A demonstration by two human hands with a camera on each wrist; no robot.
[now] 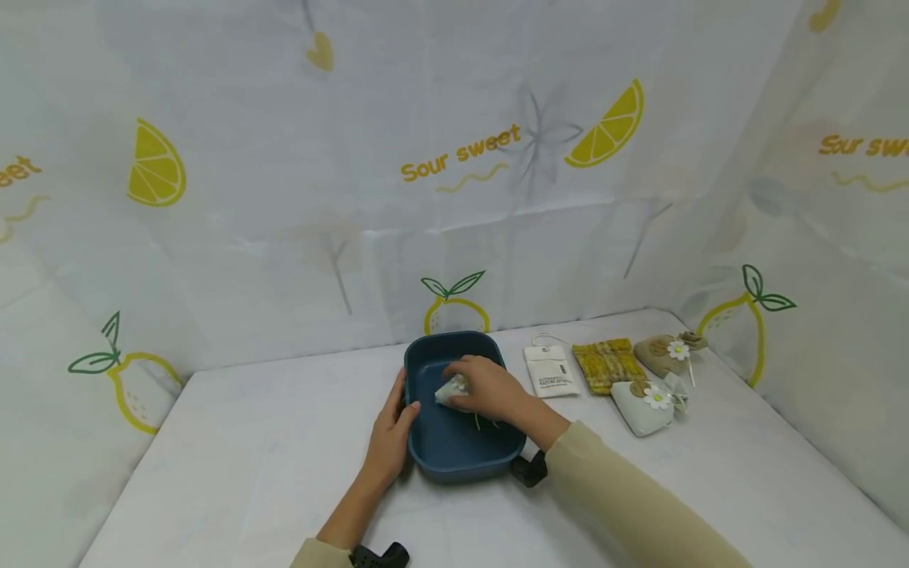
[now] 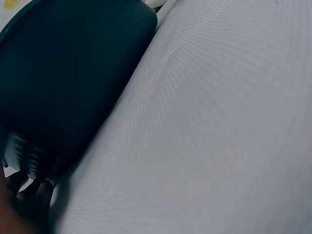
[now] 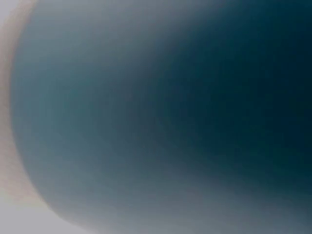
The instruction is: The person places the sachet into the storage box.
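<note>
A blue rectangular basin (image 1: 454, 454) stands on the white table. My left hand (image 1: 387, 438) grips its left side, thumb at the rim and fingers along the outer wall; in the left wrist view, the fingers (image 2: 31, 190) show beside the dark basin (image 2: 73, 73). Inside the basin, my right hand (image 1: 490, 388) holds a small pale sachet (image 1: 449, 390) with thin strings hanging from it. The right wrist view is a blur of the basin's blue wall (image 3: 73, 107), with neither hand nor sachet showing.
Right of the basin lie a white sachet with printed lettering (image 1: 551, 372), a yellow-brown patterned pouch (image 1: 607, 364), a brown drawstring pouch (image 1: 656, 355) and a white drawstring pouch with a flower (image 1: 639, 406). A lemon-print cloth backdrop (image 1: 284, 173) rises behind the table.
</note>
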